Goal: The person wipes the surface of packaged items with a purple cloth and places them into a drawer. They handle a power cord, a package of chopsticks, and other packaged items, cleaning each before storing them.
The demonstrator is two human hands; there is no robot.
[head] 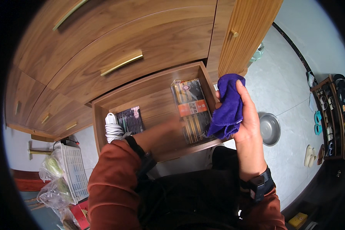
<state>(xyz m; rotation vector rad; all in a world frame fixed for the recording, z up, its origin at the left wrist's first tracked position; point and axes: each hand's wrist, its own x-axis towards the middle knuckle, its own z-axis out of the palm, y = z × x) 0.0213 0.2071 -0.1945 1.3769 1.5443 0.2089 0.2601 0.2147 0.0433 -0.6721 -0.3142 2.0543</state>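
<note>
My right hand [247, 115] grips a folded purple cloth [230, 106] above the right side of an open wooden drawer [149, 95]. My left hand [172, 125], blurred, reaches over the middle of the drawer; its fingers are too smeared to make out. Just right of it, a clear plastic pack of chopsticks [191, 109] with an orange band lies along the drawer's right side. At the left end of the drawer are a dark flat pack [130, 119] with a pink corner and a coiled white cable [113, 129], partly hidden by my left forearm.
The wooden cabinet [118, 37] with brass handles rises beyond the drawer. A ribbed wooden door [241, 31] stands at the right. A metal basin [269, 129] sits on the floor, with a shoe rack [330, 118] farther right. At lower left are a white plastic basket [74, 169] and bagged vegetables [53, 166].
</note>
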